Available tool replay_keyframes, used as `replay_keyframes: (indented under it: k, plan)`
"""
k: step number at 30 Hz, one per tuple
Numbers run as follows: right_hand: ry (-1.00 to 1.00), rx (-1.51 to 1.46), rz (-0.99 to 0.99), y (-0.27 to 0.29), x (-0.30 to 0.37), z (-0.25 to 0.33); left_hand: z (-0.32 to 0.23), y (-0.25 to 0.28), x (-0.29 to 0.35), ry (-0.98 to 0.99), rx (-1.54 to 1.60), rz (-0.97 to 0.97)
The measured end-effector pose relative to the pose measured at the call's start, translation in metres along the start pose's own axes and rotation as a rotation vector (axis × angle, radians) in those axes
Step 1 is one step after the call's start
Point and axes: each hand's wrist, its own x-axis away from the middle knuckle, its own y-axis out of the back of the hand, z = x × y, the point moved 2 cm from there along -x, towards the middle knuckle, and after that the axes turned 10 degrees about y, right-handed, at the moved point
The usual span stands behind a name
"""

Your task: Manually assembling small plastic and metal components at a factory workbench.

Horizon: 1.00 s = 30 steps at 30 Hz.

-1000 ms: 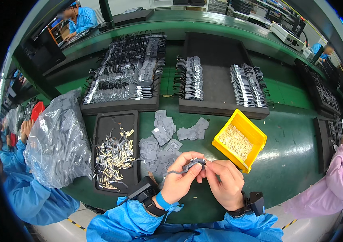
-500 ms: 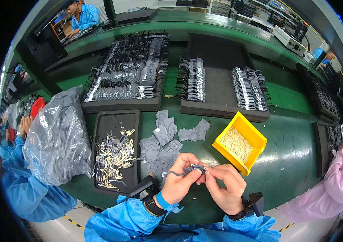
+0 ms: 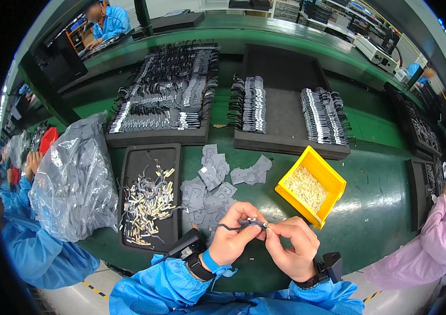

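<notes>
1. Since half a second ago, the grey part (image 3: 257,223) has tipped slightly between the fingers, so a white patch now shows on its upper side; the left hand (image 3: 232,239) sits a little lower.
2. What the right fingertips cover is hard to make out: a tiny pale spot shows there, too small to identify. The part's underside is hidden by the left hand's fingers.
3. The left hand pinches the part between thumb and curled fingers, its dark strip (image 3: 226,227) sticking out leftward.
4. The right hand (image 3: 294,249) has thumb and index finger pressed together at the part's right end, other fingers folded.
5. Just beyond the right hand stands a yellow bin (image 3: 298,203) of pale pieces.
6. Grey flat pieces (image 3: 194,194) lie on the worktop (image 3: 375,194) beyond the left hand; left of it is a black tray (image 3: 168,156).
</notes>
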Motion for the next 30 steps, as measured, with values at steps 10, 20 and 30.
replay_keyframes:
  k: [10, 20, 30]
  plan:
    - [-0.006, 0.036, -0.013, -0.0012, 0.0018, 0.0015, 0.0030, 0.0016, 0.0004, -0.155, -0.033, 0.036]
    - [0.048, 0.019, 0.032, 0.0014, -0.0027, 0.0013, -0.0002, 0.0026, -0.0012, -0.137, -0.077, 0.078]
    - [0.067, 0.008, 0.072, 0.0023, -0.0024, 0.0020, -0.0047, -0.0002, 0.0000, -0.158, -0.095, 0.085]
